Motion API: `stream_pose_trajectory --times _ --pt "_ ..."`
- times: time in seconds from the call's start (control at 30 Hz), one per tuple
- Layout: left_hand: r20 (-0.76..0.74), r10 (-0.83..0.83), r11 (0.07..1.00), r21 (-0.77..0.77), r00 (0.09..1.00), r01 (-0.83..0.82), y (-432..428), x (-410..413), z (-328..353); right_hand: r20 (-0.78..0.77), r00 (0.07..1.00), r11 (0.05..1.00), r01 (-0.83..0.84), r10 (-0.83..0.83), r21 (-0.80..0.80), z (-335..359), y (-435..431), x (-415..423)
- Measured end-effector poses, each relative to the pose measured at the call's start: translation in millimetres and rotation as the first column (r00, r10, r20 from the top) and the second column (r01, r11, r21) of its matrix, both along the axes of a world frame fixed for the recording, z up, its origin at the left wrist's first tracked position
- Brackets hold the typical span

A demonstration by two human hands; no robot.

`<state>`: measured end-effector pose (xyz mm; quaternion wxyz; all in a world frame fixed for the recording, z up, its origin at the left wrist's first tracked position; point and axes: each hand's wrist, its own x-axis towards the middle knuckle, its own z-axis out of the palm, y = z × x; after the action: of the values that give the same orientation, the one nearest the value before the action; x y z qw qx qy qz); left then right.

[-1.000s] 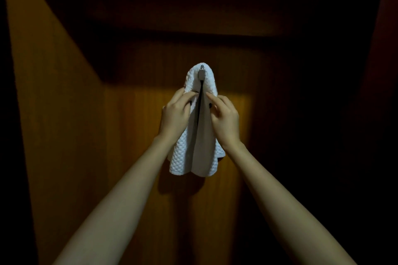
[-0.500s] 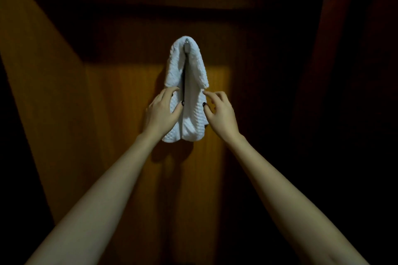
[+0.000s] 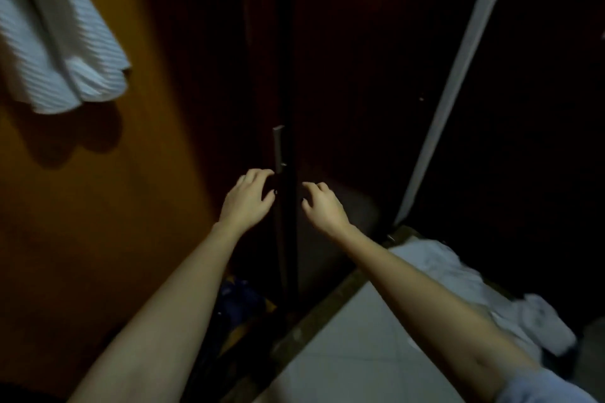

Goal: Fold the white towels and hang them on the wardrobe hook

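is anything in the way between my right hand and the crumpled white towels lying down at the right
Nothing visible does. The right hand hangs empty in front of the dark wardrobe door, and the crumpled white towels lie uncovered below it to the right, with open space between.

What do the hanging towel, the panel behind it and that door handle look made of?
Hanging towel: white woven cloth, ribbed texture, soft folds; likely cotton. Panel: orange-brown wood or laminate, smooth matte; blur hides grain. Handle: pale slim bar, probably metal.
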<state>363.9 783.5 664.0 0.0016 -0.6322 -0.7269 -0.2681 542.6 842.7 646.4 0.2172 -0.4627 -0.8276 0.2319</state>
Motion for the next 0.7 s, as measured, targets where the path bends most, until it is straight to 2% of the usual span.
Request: stream_pose_trajectory --times 0.17,0.4,0.57,0.7 --pt "-0.035 -0.235 0.962 -0.154 0.971 0.227 49 104 -48 0.161 0.951 0.956 0.280 -0.263 -0.092 -42 7 118" --pt "0.010 -0.578 0.780 -0.286 0.816 0.556 129 244 -76 0.260 0.806 0.806 0.575 -0.531 -0.138 -73 43 279" --pt "-0.085 -0.673 0.715 -0.330 0.735 0.616 217 342 -87 0.360 0.708 0.704 0.690 -0.607 -0.168 -98 102 369" --pt "-0.078 -0.709 0.674 -0.367 0.700 0.642 300 406 -108 0.421 0.678 0.664 0.718 -0.602 -0.206 -114 166 430"
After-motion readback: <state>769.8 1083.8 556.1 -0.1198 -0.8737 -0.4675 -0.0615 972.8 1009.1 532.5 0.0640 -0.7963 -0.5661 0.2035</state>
